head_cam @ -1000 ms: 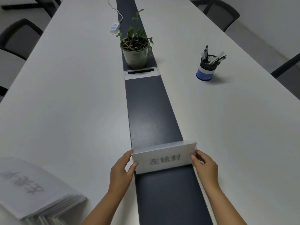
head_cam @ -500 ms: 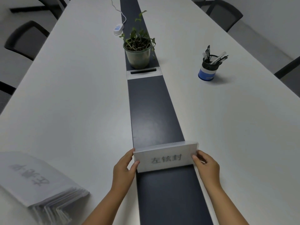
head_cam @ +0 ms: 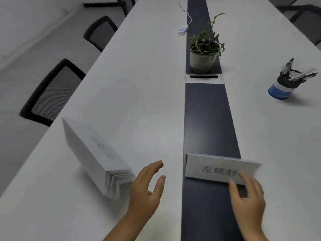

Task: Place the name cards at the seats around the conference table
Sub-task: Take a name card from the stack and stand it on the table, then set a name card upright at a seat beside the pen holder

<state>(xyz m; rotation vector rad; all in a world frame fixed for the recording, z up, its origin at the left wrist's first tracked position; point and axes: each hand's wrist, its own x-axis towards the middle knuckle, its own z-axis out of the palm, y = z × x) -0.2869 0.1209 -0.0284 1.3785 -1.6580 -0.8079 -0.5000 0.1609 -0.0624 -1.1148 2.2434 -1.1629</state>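
A folded white name card [head_cam: 213, 168] with grey characters stands across the dark centre strip [head_cam: 207, 119] of the white conference table [head_cam: 139, 94]. My right hand [head_cam: 246, 197] hovers just in front of the card's right end, fingers loosely spread, holding nothing. My left hand [head_cam: 147, 186] is off the card, open with fingers straight, over the white tabletop between the card and a stack of folded name cards [head_cam: 97, 157] lying at the left.
A potted plant [head_cam: 204, 53] sits on the strip beyond a cable hatch [head_cam: 204, 78]. A blue pen holder [head_cam: 284, 84] stands at the right. A white corded device [head_cam: 182, 30] lies further back. Black mesh chairs [head_cam: 53, 94] line the left edge; another chair [head_cam: 305, 21] is at the far right.
Both hands have let go of the name card, which now stands alone. My left hand moved left toward the stack. The view swung left, bringing the stack and left chairs in.
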